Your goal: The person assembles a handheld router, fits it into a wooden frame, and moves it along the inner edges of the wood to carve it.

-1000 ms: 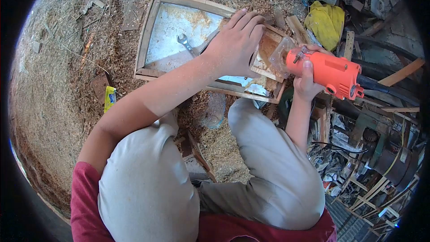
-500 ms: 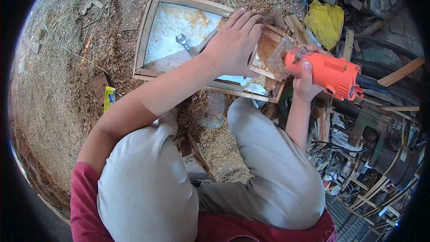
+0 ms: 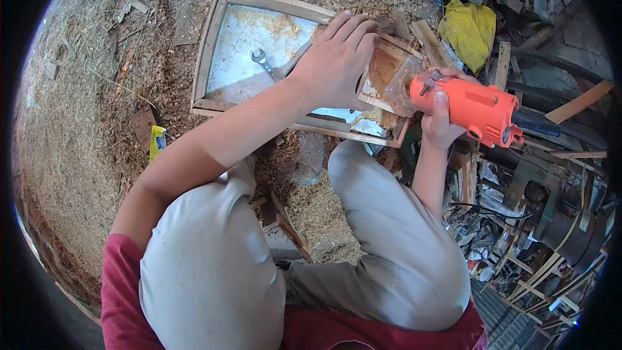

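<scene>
My left hand (image 3: 340, 58) lies over a small wooden piece (image 3: 383, 68), fingers across its far side and thumb at its near side, gripping it. My right hand (image 3: 442, 126) is wrapped round an orange trim router (image 3: 470, 105), held on its side. The router's clear base plate (image 3: 402, 81) is against the right end of the wooden piece; the bit cannot be made out. Under both lies a wood-framed panel (image 3: 206, 52) with a whitish surface. On it, left of my left hand, rests an open-ended wrench (image 3: 264, 60).
Sawdust and shavings cover the ground (image 3: 84, 129). A yellow cloth or bag (image 3: 468, 34), wood scraps (image 3: 580, 102) and a green machine part (image 3: 528, 181) crowd the right. A yellow packet (image 3: 157, 141) lies left. My bent knees (image 3: 207, 246) are close to the panel.
The router has shifted very slightly to the left along with my right hand. My left hand stays on the wooden piece.
</scene>
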{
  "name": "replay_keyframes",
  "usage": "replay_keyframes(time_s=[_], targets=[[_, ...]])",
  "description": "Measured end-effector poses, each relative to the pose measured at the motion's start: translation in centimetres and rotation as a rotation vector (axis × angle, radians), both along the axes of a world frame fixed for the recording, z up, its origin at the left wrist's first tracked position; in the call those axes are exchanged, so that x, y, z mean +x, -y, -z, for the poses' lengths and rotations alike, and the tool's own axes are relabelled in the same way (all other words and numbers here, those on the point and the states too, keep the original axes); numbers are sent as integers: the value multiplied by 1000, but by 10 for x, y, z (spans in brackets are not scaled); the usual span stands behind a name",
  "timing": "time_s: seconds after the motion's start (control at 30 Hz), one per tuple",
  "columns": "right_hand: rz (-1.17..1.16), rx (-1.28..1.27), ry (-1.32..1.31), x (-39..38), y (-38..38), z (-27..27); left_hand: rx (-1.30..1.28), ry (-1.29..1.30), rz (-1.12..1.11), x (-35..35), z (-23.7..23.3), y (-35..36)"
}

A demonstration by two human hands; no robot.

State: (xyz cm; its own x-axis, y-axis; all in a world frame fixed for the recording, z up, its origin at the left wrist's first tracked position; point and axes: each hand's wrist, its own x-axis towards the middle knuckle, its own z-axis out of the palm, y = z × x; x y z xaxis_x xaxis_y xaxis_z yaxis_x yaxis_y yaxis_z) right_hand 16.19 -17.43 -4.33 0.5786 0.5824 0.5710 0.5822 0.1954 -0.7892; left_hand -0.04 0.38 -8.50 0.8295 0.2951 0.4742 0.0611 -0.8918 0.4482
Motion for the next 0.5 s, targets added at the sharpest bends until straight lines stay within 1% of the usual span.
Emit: replay_keyframes(time_s=[0.23,0.33,0.43,0.5], targets=[[7,-30,-17,-7,2,-5,11,-11,-3,0,0,0],[-8,68,-80,-13,1,-2,16,-22,-18,1,2,-1],[-30,42,-67,-19,1,-7,49,-57,-23,1,1,1],[-18,107,-96,-17,-4,-10,52,-62,-16,1,0,0]])
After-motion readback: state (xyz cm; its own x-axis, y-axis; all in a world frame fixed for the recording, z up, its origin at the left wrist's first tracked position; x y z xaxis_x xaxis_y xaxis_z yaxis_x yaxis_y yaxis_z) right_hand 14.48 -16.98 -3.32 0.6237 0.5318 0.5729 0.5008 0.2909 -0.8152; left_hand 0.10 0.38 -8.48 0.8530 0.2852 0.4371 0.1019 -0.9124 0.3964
